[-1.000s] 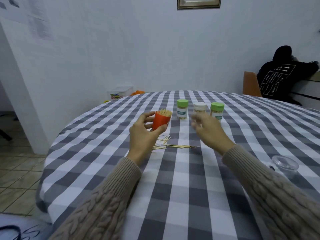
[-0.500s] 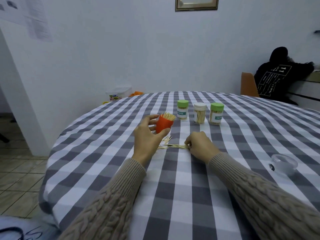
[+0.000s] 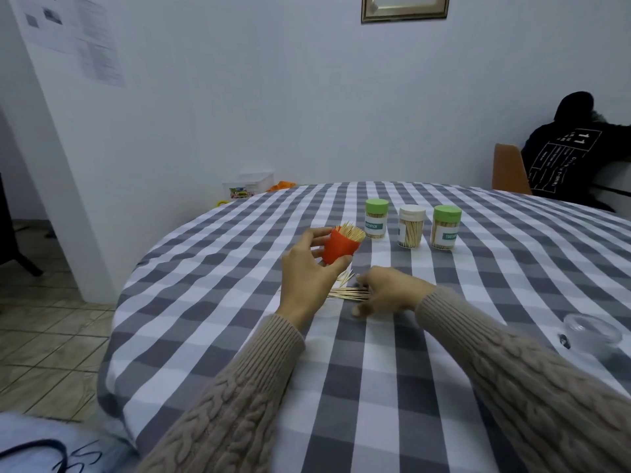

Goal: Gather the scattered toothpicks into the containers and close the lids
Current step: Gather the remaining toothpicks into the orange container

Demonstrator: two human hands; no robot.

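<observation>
My left hand [image 3: 309, 278] grips an orange container [image 3: 339, 249] full of toothpicks, lifted off the checked table [image 3: 375, 387] and tilted to the right. Just below it, loose toothpicks [image 3: 346, 293] lie on the cloth. My right hand [image 3: 389, 291] is down on the cloth with its fingers curled over the right end of that bundle. Behind stand three closed toothpick jars: a green-lidded one [image 3: 376, 222], a white-lidded one [image 3: 411, 226] and another green-lidded one [image 3: 445, 227].
A clear plastic lid [image 3: 590, 332] lies on the table at the right. A person in a black hoodie [image 3: 573, 155] sits on a chair beyond the far right edge. A plastic box [image 3: 247, 186] sits by the wall behind the table.
My right hand has dropped from in front of the jars to the cloth and closed over the loose toothpicks. My left hand keeps the orange container raised.
</observation>
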